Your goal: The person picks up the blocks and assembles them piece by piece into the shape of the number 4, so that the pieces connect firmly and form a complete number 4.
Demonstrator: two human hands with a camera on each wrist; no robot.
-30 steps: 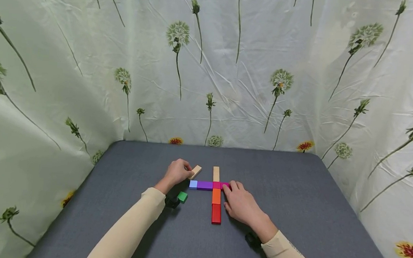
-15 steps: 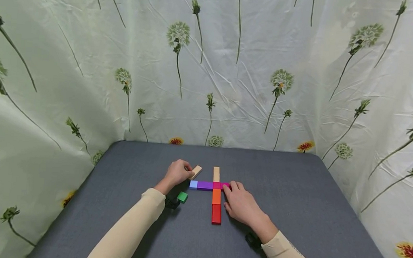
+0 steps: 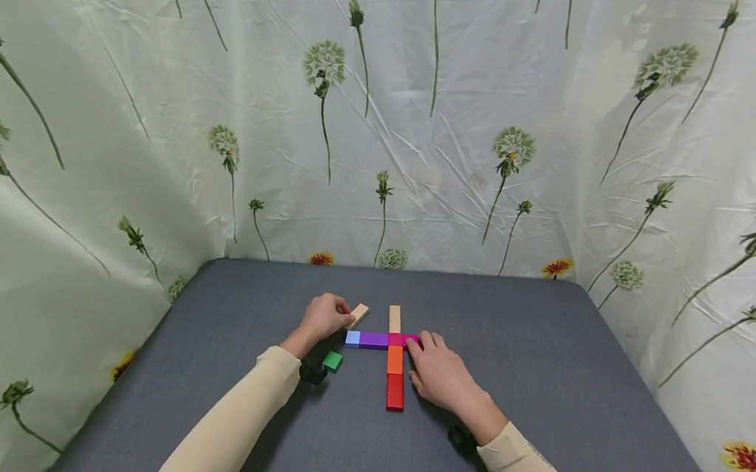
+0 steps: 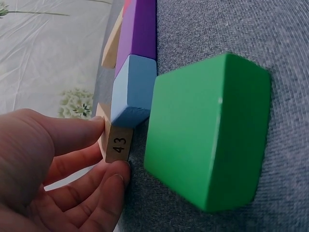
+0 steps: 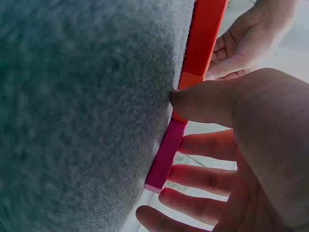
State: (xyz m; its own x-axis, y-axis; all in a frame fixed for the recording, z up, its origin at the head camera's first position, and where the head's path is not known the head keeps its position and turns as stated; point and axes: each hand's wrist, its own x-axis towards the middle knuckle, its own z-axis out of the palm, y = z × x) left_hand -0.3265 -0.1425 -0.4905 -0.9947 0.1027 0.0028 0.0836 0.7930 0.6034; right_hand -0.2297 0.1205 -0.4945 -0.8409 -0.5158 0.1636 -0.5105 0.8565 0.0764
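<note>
My left hand pinches a plain wooden block between thumb and fingers, its end marked 43 in the left wrist view. That block lies slanted beside the light blue block at the left end of a cross of blocks. Its left arm continues with a purple block to a pinkish-red centre. Fingertips of my right hand touch the far side of the magenta block on the right arm, the fingers nearly straight; the thumb lies by the orange block.
A red block forms the near end of the cross, and another plain wooden block the far end. Close to my left wrist stands a green block. The dark grey table backs onto a flower-printed curtain.
</note>
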